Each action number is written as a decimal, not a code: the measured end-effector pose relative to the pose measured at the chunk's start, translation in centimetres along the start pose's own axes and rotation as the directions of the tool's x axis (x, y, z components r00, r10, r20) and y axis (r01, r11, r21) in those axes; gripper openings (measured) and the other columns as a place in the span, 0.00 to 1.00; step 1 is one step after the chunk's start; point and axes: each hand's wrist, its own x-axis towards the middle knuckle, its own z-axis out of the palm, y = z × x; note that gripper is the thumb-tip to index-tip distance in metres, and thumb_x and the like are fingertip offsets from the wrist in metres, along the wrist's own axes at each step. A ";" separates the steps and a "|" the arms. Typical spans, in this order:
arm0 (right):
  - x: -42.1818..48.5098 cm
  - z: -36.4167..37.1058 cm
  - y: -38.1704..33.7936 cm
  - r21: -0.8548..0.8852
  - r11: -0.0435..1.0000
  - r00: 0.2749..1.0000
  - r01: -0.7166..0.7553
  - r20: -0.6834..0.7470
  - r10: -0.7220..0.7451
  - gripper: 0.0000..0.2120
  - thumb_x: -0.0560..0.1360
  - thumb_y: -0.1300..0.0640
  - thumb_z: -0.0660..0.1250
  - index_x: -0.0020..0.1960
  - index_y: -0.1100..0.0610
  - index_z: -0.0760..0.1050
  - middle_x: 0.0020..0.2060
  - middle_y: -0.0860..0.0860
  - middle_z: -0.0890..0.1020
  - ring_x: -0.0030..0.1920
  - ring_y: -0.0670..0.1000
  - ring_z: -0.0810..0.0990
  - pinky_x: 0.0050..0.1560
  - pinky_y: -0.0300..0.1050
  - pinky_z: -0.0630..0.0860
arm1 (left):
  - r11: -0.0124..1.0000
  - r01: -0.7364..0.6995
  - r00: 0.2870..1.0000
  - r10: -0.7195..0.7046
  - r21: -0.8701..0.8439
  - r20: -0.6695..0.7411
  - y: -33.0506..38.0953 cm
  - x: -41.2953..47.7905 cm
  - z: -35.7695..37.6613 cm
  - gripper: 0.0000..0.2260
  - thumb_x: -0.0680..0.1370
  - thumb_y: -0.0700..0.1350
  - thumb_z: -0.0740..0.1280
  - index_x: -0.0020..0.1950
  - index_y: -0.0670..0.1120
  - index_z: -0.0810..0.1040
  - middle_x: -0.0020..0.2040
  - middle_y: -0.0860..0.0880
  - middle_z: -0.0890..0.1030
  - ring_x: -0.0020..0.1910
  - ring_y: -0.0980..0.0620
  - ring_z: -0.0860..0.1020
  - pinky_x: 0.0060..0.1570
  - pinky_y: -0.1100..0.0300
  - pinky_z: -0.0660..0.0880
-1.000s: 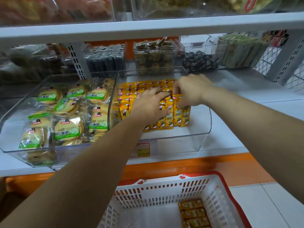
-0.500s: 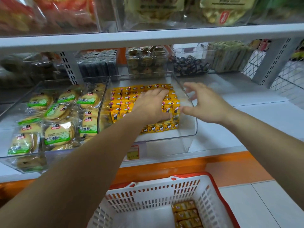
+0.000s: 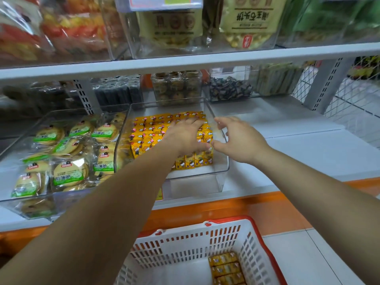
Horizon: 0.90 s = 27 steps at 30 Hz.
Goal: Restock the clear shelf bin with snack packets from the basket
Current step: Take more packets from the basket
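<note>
Over the right half of the clear shelf bin (image 3: 205,182), the left hand (image 3: 185,136) is lying flat with fingers extended, pressing on the yellow snack packets (image 3: 152,128) and gripping none. The right hand (image 3: 240,140) is hovering at the bin's right wall, fingers spread wide and holding nothing; whether it is touching the wall cannot be told. The packets are standing in tight rows toward the bin's left wall, leaving a bare strip along the right wall and the front. Judged risk: the front row is standing unsupported, so uneven pressure from the flat hand could be tipping packets forward into that gap. A knock on the right wall could be pushing the bin toward the front edge of the shelf (image 3: 308,151). Spare packets (image 3: 226,266) are lying in the right corner of the basket (image 3: 185,243) below.
</note>
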 end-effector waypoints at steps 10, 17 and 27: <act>-9.2 -3.0 -3.1 -0.125 0.972 0.979 0.201 0.065 -0.195 0.14 0.72 0.44 0.70 0.55 0.46 0.77 0.49 0.44 0.78 0.49 0.49 0.77 0.45 0.46 0.74 | 0.833 -0.085 0.996 0.094 -0.547 -0.011 2.3 -19.6 -4.8 0.07 0.76 0.55 0.73 0.51 0.55 0.81 0.42 0.62 0.81 0.41 0.60 0.80 0.41 0.67 0.74; -16.0 7.6 -0.6 -0.027 0.999 0.855 0.023 0.519 -0.005 0.09 0.73 0.49 0.72 0.50 0.53 0.81 0.42 0.47 0.82 0.45 0.50 0.81 0.43 0.43 0.72 | 0.970 0.020 0.891 0.092 -0.240 0.445 3.5 -24.2 8.4 0.15 0.80 0.55 0.69 0.64 0.51 0.78 0.58 0.51 0.82 0.56 0.49 0.79 0.56 0.55 0.76; -22.3 25.0 7.1 0.085 0.906 0.720 -0.414 0.640 0.269 0.07 0.73 0.61 0.71 0.49 0.53 0.78 0.49 0.50 0.77 0.52 0.52 0.77 0.56 0.46 0.74 | 0.792 0.437 0.750 -0.058 -0.427 0.659 4.9 -27.7 28.6 0.23 0.81 0.58 0.67 0.72 0.48 0.71 0.67 0.47 0.76 0.63 0.47 0.76 0.58 0.53 0.74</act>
